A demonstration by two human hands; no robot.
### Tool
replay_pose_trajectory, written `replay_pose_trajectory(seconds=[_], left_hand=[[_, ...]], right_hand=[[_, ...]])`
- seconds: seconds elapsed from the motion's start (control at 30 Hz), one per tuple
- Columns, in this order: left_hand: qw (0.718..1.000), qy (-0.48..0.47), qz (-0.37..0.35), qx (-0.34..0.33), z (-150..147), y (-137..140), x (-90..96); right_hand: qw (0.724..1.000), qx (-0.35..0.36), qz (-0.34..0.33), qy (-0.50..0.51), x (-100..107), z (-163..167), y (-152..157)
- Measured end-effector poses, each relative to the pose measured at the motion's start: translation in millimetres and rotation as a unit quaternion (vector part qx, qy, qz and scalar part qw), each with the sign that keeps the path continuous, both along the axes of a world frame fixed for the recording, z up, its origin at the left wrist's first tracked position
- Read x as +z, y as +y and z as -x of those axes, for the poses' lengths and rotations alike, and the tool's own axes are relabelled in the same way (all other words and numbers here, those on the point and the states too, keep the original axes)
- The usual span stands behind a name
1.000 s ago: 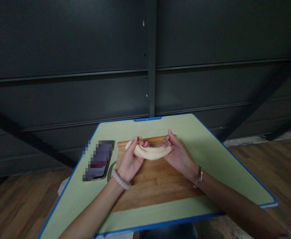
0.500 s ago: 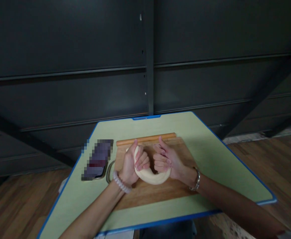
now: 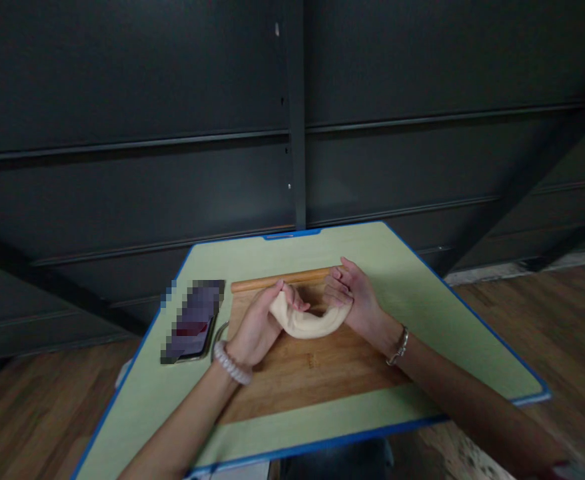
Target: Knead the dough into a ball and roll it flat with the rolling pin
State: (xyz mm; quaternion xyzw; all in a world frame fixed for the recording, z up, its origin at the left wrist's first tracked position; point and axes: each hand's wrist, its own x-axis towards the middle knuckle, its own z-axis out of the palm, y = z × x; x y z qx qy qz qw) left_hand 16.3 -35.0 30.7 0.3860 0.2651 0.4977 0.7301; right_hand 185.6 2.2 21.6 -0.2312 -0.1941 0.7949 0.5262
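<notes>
A thick, pale rope of dough sags in a U shape between my hands, over the wooden cutting board. My left hand is closed around its left end, with the thumb on top. The right end is gripped by my right hand, fingers curled inward and thumb pointing up. Just behind the hands, a wooden rolling pin lies along the far edge of the board. Part of the pin's right end is hidden by my right hand.
A phone, its screen blurred out, lies left of the board. The board's metal handle sticks out beside it. Everything rests on a small pale green table with blue edging. A dark panelled wall stands behind.
Both hands have moved slightly apart, the right one outward and up. The dough has risen a little, farther from me, and hangs in a wider, shallower curve.
</notes>
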Motion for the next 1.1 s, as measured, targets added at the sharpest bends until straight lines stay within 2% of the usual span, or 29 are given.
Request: replay_pose_trajectory(seconds=[0.1, 0.17, 0.33, 0.5, 0.6, 0.67, 0.8, 0.87, 0.9, 0.97, 1.1], left_hand=[[0.999, -0.036, 0.018, 0.025, 0.2, 3.1, -4.2], [0.996, -0.059, 0.049, 0.036, 0.8, 6.0, -7.6], [0.988, -0.095, 0.106, 0.062, 3.6, 9.6, -11.2], [0.978, -0.119, 0.130, 0.113, 6.9, 7.9, -7.6], [0.973, -0.134, 0.150, 0.110, 10.2, 12.6, -9.6], [0.973, -0.141, 0.158, 0.096, 12.6, 17.3, -12.1], [0.976, -0.132, 0.144, 0.090, 13.8, 21.8, -13.9], [0.980, -0.121, 0.125, 0.093, 12.3, 20.2, -11.6], [0.983, -0.114, 0.113, 0.094, 11.4, 18.9, -9.7], [0.986, -0.100, 0.083, 0.102, 10.0, 16.1, -5.0], [0.985, -0.097, 0.044, 0.134, 10.0, 13.0, 4.1]], right_hand=[[0.996, -0.040, -0.035, -0.074, 1.7, -0.3, 1.7], [0.983, -0.048, -0.079, -0.156, 1.0, 0.6, 1.8], [0.915, -0.008, -0.204, -0.349, 0.0, 3.9, -7.0], [0.868, 0.057, -0.288, -0.400, 2.1, 9.6, -15.7], [0.843, 0.096, -0.324, -0.419, -0.4, 10.8, -15.8], [0.813, 0.122, -0.356, -0.444, -3.0, 9.2, -15.7], [0.717, 0.176, -0.440, -0.512, -5.3, 2.3, -16.8], [0.683, 0.186, -0.460, -0.536, -4.1, -0.2, -17.8], [0.677, 0.184, -0.464, -0.541, -3.1, -0.6, -18.4], [0.685, 0.174, -0.463, -0.535, -0.9, 0.3, -19.6], [0.739, 0.136, -0.442, -0.490, 0.6, 5.4, -18.3]])
